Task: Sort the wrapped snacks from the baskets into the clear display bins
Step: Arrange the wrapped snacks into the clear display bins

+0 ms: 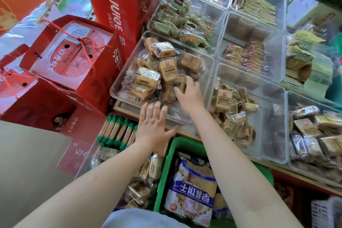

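Head view: our right grip (187, 89) reaches into the near-left clear bin (118, 87), fingers curled onto the tan snack packs (148, 77); whether it pinches one we can't tell. Left grip (153, 122) spread flat, fingers straight, at that bin's near edge. Green basket (166, 164) with a blue bag (192, 187) sits below both grips. Red boxes (61, 57) lie left of them.

Wooden shelf (277, 167) under rows of clear bins (266, 155) of wrapped snacks (167, 69).
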`<action>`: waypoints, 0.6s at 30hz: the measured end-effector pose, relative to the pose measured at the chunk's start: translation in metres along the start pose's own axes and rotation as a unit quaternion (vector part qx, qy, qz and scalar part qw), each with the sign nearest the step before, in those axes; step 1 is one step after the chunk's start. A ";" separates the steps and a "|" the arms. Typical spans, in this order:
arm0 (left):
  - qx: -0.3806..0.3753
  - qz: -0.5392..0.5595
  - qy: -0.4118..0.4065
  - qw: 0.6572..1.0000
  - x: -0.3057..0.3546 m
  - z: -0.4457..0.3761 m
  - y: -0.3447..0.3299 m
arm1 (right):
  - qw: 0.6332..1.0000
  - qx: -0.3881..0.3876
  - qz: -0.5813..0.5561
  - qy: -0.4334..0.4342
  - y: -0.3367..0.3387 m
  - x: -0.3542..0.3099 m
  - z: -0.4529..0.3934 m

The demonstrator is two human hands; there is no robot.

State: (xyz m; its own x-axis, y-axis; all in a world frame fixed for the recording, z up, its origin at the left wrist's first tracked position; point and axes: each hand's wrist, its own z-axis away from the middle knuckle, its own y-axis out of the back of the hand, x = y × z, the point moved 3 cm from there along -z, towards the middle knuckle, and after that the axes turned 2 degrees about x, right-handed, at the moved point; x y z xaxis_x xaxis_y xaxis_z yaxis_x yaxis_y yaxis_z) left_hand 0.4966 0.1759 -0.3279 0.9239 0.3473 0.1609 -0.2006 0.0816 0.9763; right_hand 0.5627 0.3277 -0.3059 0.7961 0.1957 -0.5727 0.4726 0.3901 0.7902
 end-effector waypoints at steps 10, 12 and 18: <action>0.000 0.004 0.001 1.000 -0.001 0.001 -0.003 | 0.990 0.075 -0.110 -0.047 0.004 0.007 0.006; 0.003 0.004 0.001 1.000 -0.001 0.000 -0.004 | 0.980 0.173 -0.092 0.008 0.023 0.010 0.025; 0.006 0.003 0.001 1.000 0.000 0.000 -0.004 | 0.960 0.270 0.068 -0.029 0.049 0.078 0.070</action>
State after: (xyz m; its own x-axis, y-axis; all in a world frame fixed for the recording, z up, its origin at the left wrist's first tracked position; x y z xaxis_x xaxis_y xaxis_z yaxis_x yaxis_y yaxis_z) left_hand 0.4978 0.1755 -0.3319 0.9217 0.3501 0.1672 -0.2032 0.0683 0.9768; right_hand 0.6744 0.2991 -0.2970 0.8770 0.1544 -0.4550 0.4768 -0.1616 0.8641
